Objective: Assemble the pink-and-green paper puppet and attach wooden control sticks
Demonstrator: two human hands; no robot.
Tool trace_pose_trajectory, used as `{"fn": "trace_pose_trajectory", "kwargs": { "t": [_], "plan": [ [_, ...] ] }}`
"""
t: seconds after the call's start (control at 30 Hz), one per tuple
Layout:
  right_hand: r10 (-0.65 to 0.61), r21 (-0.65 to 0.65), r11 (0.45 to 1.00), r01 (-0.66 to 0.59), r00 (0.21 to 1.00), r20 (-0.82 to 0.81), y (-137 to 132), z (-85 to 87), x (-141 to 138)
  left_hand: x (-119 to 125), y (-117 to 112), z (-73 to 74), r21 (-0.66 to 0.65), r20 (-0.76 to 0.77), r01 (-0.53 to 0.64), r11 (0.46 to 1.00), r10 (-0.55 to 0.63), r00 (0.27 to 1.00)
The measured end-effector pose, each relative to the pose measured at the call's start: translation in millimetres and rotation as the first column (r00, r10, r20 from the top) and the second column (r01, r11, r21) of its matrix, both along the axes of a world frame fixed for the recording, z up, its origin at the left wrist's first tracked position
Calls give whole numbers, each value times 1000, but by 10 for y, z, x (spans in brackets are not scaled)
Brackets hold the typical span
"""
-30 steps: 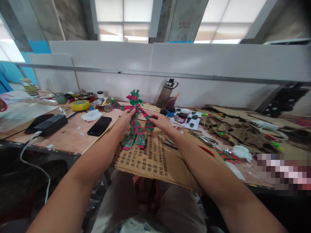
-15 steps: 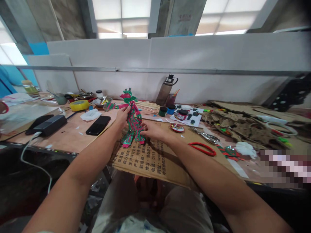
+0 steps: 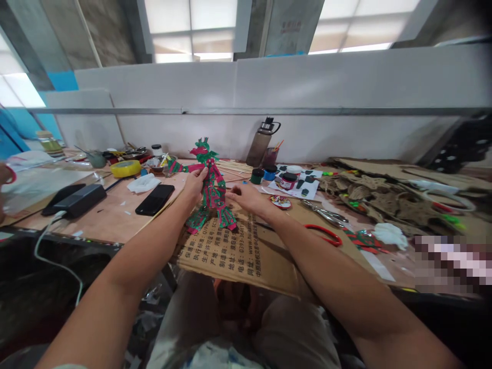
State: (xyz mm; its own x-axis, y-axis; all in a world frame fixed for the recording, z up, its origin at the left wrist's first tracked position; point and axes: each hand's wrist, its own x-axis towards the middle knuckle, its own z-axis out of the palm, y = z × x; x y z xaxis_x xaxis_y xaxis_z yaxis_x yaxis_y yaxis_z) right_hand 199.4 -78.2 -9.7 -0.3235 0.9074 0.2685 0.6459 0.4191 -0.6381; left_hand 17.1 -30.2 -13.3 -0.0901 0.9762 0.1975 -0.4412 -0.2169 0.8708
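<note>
Cardboard sheet [image 3: 277, 271] with dark Chinese print, 产地, 电话 beside "0393-", 网址 beside "www.", red pillar lettering [image 3: 291, 26] too blurred to read

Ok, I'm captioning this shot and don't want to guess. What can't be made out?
All in the head view:
Left hand: any fingers behind the puppet, hidden by it.
Right hand: whether its fingertips touch the puppet, too small to tell.
Red handle: partly covered by the right forearm.
Jar: label too small to read.
Right-edge patch: pixelated.
</note>
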Motion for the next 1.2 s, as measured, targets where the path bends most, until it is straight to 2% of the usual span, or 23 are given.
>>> {"fn": "trace_pose_trajectory", "kwargs": {
  "t": [0.07, 0.13, 0.23, 0.33, 0.5, 0.7, 0.8, 0.9, 1.0, 1.1, 1.2],
  "plan": [
    [-69, 36, 996, 76, 982, -173, 51, -58, -39, 21, -24, 12, -3, 11, 44, 999, -44, 999],
    [-53, -32, 999, 44, 939, -340, 87, -130, -83, 44, -42, 12, -10, 18, 98, 995, -98, 995],
    [-6, -91, 995, -32, 919, -395, 126, -214, -118, 74, -61, 0, -31, 14, 151, 988, -151, 988],
    [-10, -93, 995, -26, 932, -363, 182, -225, -68, 79, -70, -9, -52, 3, 157, 986, -157, 988],
    [-106, -81, 993, 89, 964, -242, 285, -127, 126, 75, -51, -61, -111, -43, 166, 980, -171, 984],
    [-185, -48, 981, 186, 983, 15, 285, -108, 256, 230, 25, -241, -244, -180, 175, 954, -222, 958],
    [-223, -16, 974, 227, 964, 145, 292, -130, 303, 266, 37, -244, -312, -280, 173, 934, -264, 923],
    [-233, -12, 970, 245, 937, 261, 315, -123, 351, 220, 12, -171, -371, -411, 135, 919, -293, 864],
    [-235, -11, 967, 256, 905, 355, 333, -90, 385, 147, -30, -80, -396, -561, 90, 914, -319, 764],
    [-234, -12, 965, 264, 876, 422, 347, -58, 408, 71, -60, -5, -367, -734, 14, 930, -299, 610],
    [-234, -8, 963, 268, 855, 462, 364, -52, 438, -45, -57, 57, -202, -892, -88, 975, -146, 427]
  ]
}}
